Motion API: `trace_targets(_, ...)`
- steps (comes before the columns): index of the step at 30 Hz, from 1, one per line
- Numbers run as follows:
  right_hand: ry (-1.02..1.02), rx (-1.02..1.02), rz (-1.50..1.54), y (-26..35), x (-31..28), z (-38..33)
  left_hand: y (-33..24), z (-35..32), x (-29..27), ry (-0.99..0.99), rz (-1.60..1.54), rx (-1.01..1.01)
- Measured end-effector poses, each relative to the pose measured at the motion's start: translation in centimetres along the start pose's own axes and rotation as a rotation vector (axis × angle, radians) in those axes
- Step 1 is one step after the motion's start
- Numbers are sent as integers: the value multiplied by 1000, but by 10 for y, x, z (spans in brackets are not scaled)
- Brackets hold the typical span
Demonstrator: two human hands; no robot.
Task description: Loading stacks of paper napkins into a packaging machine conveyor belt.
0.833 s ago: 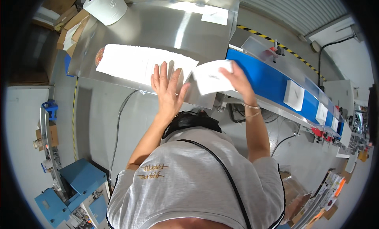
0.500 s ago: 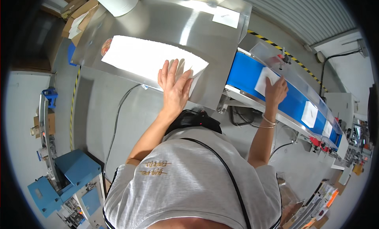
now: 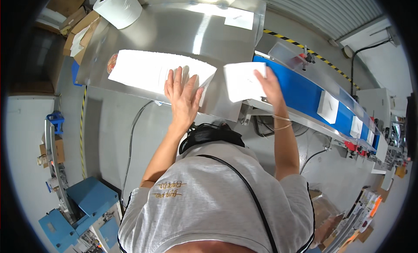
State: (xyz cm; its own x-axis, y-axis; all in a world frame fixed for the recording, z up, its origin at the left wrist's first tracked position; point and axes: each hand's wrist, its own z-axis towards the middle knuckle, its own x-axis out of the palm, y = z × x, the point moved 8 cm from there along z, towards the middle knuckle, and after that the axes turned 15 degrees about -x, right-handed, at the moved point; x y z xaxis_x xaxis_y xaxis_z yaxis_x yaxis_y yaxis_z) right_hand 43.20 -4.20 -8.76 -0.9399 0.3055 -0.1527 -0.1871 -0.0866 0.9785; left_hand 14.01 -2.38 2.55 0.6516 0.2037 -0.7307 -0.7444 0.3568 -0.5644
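On the steel table, a long row of closely packed white paper pieces (image 3: 143, 68) leans in a slight arc. My left hand (image 3: 183, 96) rests on its right end, fingers spread over the papers. In my right hand (image 3: 271, 85) is a single white paper piece (image 3: 239, 83), pinched at its right edge with the thumb on top. The piece is held over the gap between the table and the blue conveyor belt (image 3: 296, 89), and a small dark mark shows on it. Further along the belt lies another white piece (image 3: 328, 107), with more beyond it.
A large white roll (image 3: 119, 11) stands at the table's far left, by cardboard boxes (image 3: 80, 37). One white sheet (image 3: 239, 20) lies at the far right of the steel table (image 3: 174, 26). A clear guard (image 3: 344, 89) runs along the belt. A black cable (image 3: 132, 139) crosses the floor.
My right hand has come back left from the belt and now holds a paper piece. The pieces on the belt have travelled right. My left hand remains on the row.
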Motion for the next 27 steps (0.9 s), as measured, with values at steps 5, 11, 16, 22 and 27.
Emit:
trace_targets(5, -408, 50, -912, -35, -136, -23, -3, 0, -2, -45, 9, 33)
trace_targets(11, -1, -451, -769, 73, -26, -6, -6, 1, -1, -28, -21, 35)
trace_targets(16, 553, -427, -431, 91, 105, 4, -10, 1, 1, 34, 3, 141)
trace_targets(22, 229, -4, 140, 38, 65, -5, 10, 6, -8, 0, 42, 13)
trace_targets(27, -237, 22, -266, 18, -40, -9, 9, 7, -9, -16, 36, 31)
